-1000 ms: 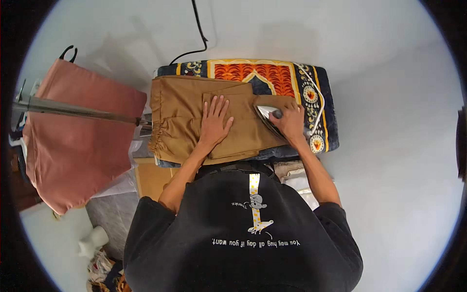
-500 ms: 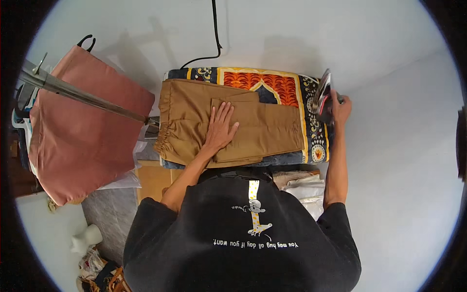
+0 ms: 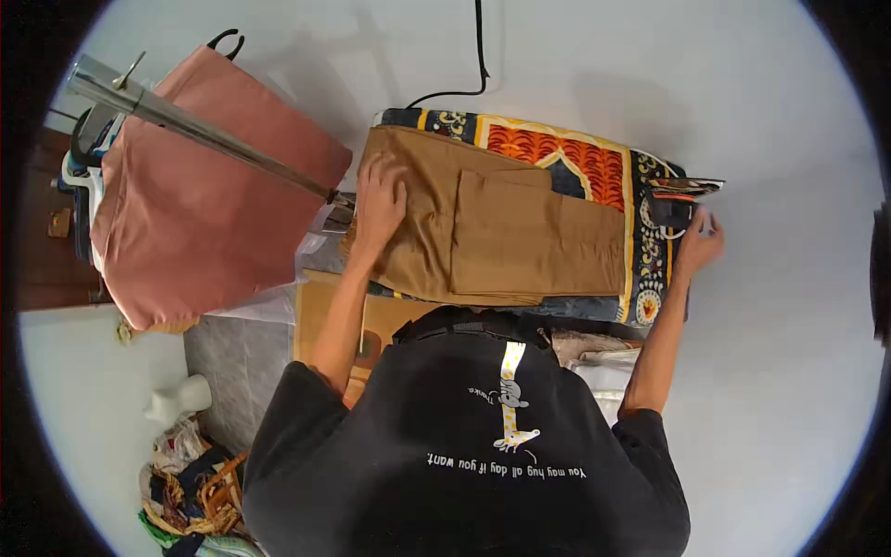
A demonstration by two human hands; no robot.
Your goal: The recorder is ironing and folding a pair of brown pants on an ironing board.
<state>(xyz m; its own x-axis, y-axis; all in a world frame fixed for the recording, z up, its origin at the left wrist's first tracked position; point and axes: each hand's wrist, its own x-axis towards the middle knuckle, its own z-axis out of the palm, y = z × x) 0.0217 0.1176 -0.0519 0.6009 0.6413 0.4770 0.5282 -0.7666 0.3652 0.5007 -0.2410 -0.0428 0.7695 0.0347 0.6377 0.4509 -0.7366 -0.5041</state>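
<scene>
Brown trousers (image 3: 501,232) lie flat along the counter (image 3: 640,176), folded, waistband end at 9 o'clock, leg ends toward 3. The counter wears a patterned cover – orange panel, yellow border, dark blue edge – showing past the trousers at 12 and 3 o'clock.

Left hand (image 3: 379,206) – open, palm down, fingers spread, pressing flat on the waistband end. Gripping nothing.

Right hand (image 3: 698,243) at the counter's 3 o'clock end, fingers loosely open, just beside the iron (image 3: 676,200). Touching or only near – cannot tell. The iron stands tipped up on that end, off the trousers, well apart from the left hand.

A black cord (image 3: 469,65) runs from the counter's far edge up toward 12 o'clock over the white floor.

At 9 to 10 o'clock of the trousers: a pink cloth (image 3: 200,200) draped over a metal rail (image 3: 186,125), a black hanger hook at its top corner. The rail's near end comes close to the left hand.

At 7 o'clock, below the counter: a brown box (image 3: 320,325), grey mat, a small white bottle (image 3: 176,401), then a heap of mixed fabric and a wicker basket (image 3: 200,492) at the lower rim.

The person's dark shirt fills 6 o'clock.
</scene>
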